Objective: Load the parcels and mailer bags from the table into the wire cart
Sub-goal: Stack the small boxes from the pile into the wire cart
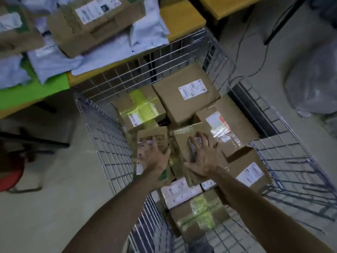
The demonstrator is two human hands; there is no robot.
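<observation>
The wire cart (102, 125) stands below me, holding several cardboard parcels. My left hand (151, 156) lies with spread fingers on a small printed box (155, 137) at the cart's left side. My right hand (202, 157) presses with spread fingers on a taped flat parcel (189, 136) beside it. A larger box with a white label (184, 95) lies at the cart's far end. On the table (182, 21) at upper left sit a big cardboard box (94, 22) and several grey mailer bags (54, 64).
A green sheet (34, 92) covers the table's near corner. A red stool (9, 178) stands at the left on the floor. A grey plastic sack (313, 84) and cables lie on the floor at the right.
</observation>
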